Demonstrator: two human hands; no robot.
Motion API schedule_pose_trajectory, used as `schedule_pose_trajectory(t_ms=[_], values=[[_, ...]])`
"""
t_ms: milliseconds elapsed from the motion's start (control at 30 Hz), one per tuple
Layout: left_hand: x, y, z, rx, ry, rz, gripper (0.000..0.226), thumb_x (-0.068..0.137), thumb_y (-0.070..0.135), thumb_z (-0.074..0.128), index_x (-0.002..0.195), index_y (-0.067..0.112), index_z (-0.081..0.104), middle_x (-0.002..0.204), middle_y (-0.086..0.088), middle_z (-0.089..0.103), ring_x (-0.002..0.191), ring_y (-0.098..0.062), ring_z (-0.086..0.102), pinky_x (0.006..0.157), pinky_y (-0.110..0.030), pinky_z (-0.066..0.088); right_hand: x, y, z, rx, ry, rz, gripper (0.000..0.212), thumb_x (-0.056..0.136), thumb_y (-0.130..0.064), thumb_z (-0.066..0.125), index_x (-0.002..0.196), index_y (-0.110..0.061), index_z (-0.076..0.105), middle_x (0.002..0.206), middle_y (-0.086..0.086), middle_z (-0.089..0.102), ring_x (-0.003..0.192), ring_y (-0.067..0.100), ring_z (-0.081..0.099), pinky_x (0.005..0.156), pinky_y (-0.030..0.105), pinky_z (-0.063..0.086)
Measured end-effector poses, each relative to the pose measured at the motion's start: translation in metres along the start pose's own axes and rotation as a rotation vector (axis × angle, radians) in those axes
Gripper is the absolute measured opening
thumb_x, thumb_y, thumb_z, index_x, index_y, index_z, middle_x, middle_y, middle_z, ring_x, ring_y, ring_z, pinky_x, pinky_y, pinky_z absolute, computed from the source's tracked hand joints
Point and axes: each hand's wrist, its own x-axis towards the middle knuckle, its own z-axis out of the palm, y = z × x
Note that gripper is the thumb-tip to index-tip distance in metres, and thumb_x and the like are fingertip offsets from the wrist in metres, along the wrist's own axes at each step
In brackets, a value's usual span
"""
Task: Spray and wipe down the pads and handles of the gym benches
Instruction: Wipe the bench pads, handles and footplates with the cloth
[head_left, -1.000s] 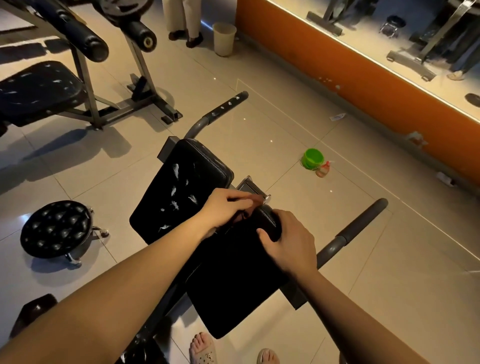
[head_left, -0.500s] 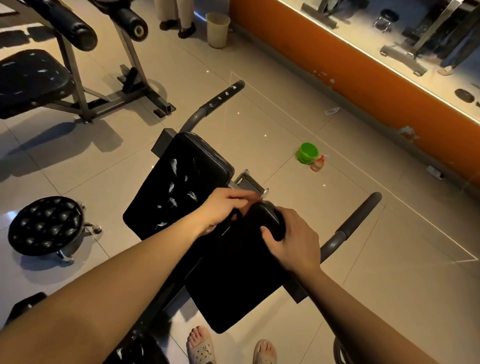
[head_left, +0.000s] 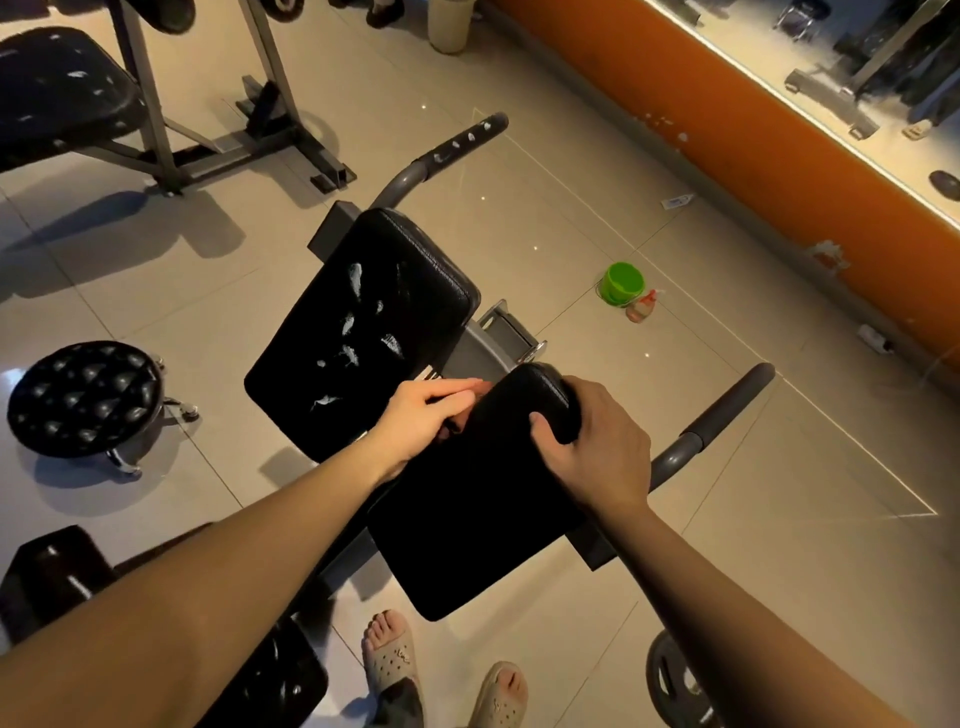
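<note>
The bench in front of me has two black pads. The far pad (head_left: 363, 322) carries white streaks. My right hand (head_left: 597, 447) grips the far corner of the near pad (head_left: 467, 519), thumb on top and fingers curled over the edge. My left hand (head_left: 426, 415) lies with straight fingers across the near pad's left far edge, over the gap between the pads. A small dark thing shows under its palm; what it is cannot be made out. Grey handles stick out at the far left (head_left: 457, 143) and at the right (head_left: 727, 405).
On the floor to the right stand a green bucket (head_left: 621, 283) and a small spray bottle (head_left: 641, 306). A tufted black stool (head_left: 83, 397) is at the left, with another bench (head_left: 52, 93) behind it. A weight plate (head_left: 675, 686) lies near my sandalled feet (head_left: 389, 660). An orange wall base (head_left: 779, 156) runs along the right.
My head has tipped a little lower, so everything sits higher in the picture. Both hands stay on the same end of the near pad; the left fingers lie slightly flatter.
</note>
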Motion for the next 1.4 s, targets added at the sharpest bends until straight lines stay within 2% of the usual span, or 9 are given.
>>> schedule_pose_trajectory(t_ms=[167,300,400,533,667,833,1000,1167,1400], values=[[-0.033,-0.046,-0.026,0.107,0.088,-0.107,0.025,0.099,0.011,0.064,0.118,0.023,0.076,0.115,0.001,0.075,0.114,-0.013,0.068,0.103,-0.034,0.054,-0.003,0.003,0.005,-0.083,0.064,-0.084,0.055,0.094,-0.056,0.056,0.133,-0.017,0.058,0.126,0.0,0.062,0.109,0.019,0.06,0.081,0.034,0.054],[-0.004,0.0,0.005,0.088,0.081,0.088,0.026,0.096,0.017,0.069,0.121,0.022,0.075,0.106,0.004,0.075,0.105,-0.009,0.068,0.102,-0.03,0.052,-0.006,0.003,0.007,-0.139,0.099,-0.167,0.052,0.097,-0.052,0.055,0.133,-0.014,0.055,0.126,0.007,0.063,0.108,0.024,0.06,0.084,0.038,0.055],[0.009,0.017,0.025,0.059,0.11,0.175,0.026,0.099,0.018,0.066,0.123,0.022,0.074,0.119,0.006,0.07,0.113,-0.009,0.066,0.103,-0.025,0.05,-0.005,0.002,0.008,-0.143,0.115,-0.213,0.051,0.098,-0.047,0.056,0.136,-0.014,0.053,0.13,0.009,0.061,0.112,0.027,0.059,0.091,0.041,0.054],[-0.016,-0.027,0.004,0.133,0.157,0.146,0.029,0.1,0.013,0.063,0.128,0.016,0.072,0.119,0.004,0.073,0.105,0.007,0.065,0.094,-0.011,0.049,-0.024,0.0,0.012,-0.258,0.194,-0.522,0.047,0.096,-0.026,0.06,0.138,-0.006,0.055,0.143,0.017,0.054,0.128,0.033,0.05,0.108,0.049,0.041],[-0.047,-0.093,-0.031,0.171,0.258,-0.013,0.025,0.101,0.013,0.061,0.12,0.022,0.075,0.1,-0.005,0.073,0.096,-0.014,0.068,0.089,-0.025,0.054,-0.055,0.0,0.035,-0.417,0.056,-0.793,0.046,0.098,-0.031,0.056,0.137,-0.007,0.059,0.149,0.017,0.053,0.141,0.034,0.046,0.119,0.056,0.029],[-0.066,-0.121,-0.027,0.069,0.394,-0.081,0.026,0.1,0.01,0.062,0.105,0.031,0.077,0.095,-0.007,0.075,0.09,-0.012,0.068,0.084,-0.026,0.053,-0.056,0.009,0.046,-0.599,0.022,-0.795,0.049,0.102,-0.04,0.047,0.139,-0.009,0.059,0.153,0.016,0.049,0.147,0.034,0.039,0.123,0.057,0.02],[-0.054,-0.091,-0.011,0.148,0.363,0.06,0.028,0.101,0.011,0.059,0.119,0.023,0.076,0.099,-0.002,0.074,0.095,-0.009,0.068,0.083,-0.015,0.051,-0.052,0.008,0.05,-0.605,0.075,-0.783,0.049,0.101,-0.044,0.048,0.133,-0.012,0.064,0.15,0.013,0.053,0.143,0.034,0.043,0.123,0.056,0.021],[-0.065,-0.128,-0.028,0.159,0.398,-0.011,0.031,0.1,0.009,0.058,0.104,0.031,0.079,0.084,-0.006,0.072,0.088,-0.015,0.067,0.085,-0.029,0.055,-0.057,0.007,0.053,-0.624,0.106,-0.792,0.05,0.101,-0.047,0.046,0.133,-0.013,0.063,0.15,0.013,0.053,0.144,0.033,0.042,0.122,0.055,0.021],[-0.082,-0.188,-0.01,-0.35,0.636,-0.075,0.029,0.102,0.014,0.059,0.102,0.032,0.081,0.104,-0.001,0.077,0.094,-0.018,0.067,0.069,-0.028,0.051,-0.058,0.008,0.056,-0.63,0.16,-0.788,0.049,0.1,-0.048,0.044,0.131,-0.014,0.061,0.15,0.013,0.052,0.144,0.033,0.04,0.123,0.055,0.019]])
